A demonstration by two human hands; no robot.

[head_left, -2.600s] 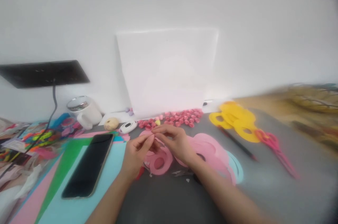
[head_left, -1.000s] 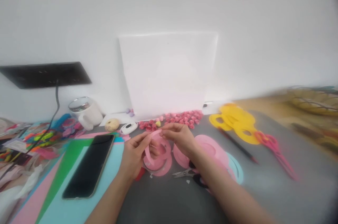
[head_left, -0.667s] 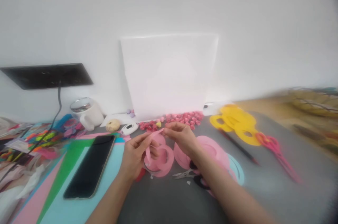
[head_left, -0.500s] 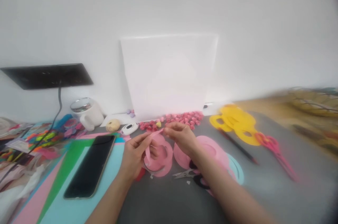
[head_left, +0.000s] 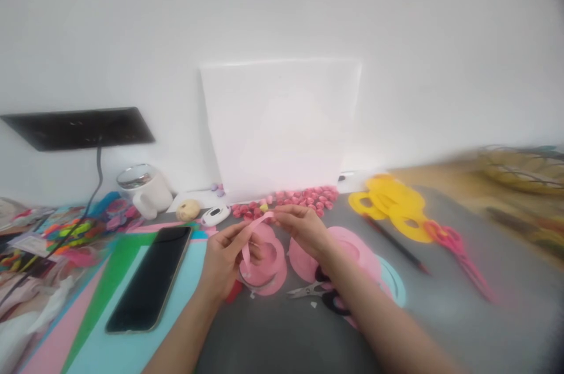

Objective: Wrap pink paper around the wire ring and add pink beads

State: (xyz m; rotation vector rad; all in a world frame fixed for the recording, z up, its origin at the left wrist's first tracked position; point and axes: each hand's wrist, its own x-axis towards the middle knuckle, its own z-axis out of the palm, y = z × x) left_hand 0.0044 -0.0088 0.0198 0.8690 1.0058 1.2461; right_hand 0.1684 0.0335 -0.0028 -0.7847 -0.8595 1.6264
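Between my two hands a narrow pink paper strip (head_left: 246, 252) is held, its loose end hanging down by the left palm. My left hand (head_left: 229, 253) pinches the strip between thumb and fingers. The fingertips of my right hand (head_left: 304, 230) are closed on the strip's other end. Below and behind the hands lie pink paper pieces (head_left: 275, 280) with curved cuts. Black-handled scissors (head_left: 311, 290) rest on the grey table under the right forearm, partly hidden by it. Small rolled pink paper pieces (head_left: 308, 195) form a pile just beyond the hands.
On the left are a phone (head_left: 150, 280) on coloured sheets, a white mug (head_left: 147, 192) and craft scraps. To the right lie yellow paper pieces (head_left: 394, 201), a dark pencil (head_left: 399, 245) and pink scissors (head_left: 462, 256). A white board (head_left: 282, 127) leans against the wall.
The pink strip now arches slightly between my hands, where it was straighter before. My hands have hardly moved.
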